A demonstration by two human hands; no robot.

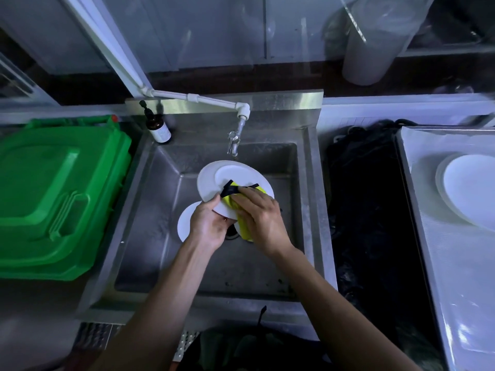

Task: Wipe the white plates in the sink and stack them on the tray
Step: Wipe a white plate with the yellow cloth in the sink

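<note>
- While both my forearms reach forward over the steel sink (160, 183), my left hand (207, 226) grips the near rim of a white plate (214, 180), thumb on top and fingers curled underneath, holding it tilted above the basin.
- My right hand (261, 218) presses flat on a yellow cloth (235, 202) with dark edging, fingers spread over it against the plate's face; one end of the cloth hangs below my palm.
- A second white plate (184, 220) lies on the sink floor just beneath my left hand, partly hidden by it.
- Off to the right, a stack of white plates (471, 188) rests on the grey tray (455, 263), well apart from the sink.
- The tap (234, 140) hangs from a white pipe (203, 99) just behind the held plate.
- A brown pump bottle (158, 127) stands at the sink's back left corner.
- A green bin (53, 196) with its lid shut sits to the left of the sink.
- Between sink and tray lies a dark gap; I cannot tell what fills it.
</note>
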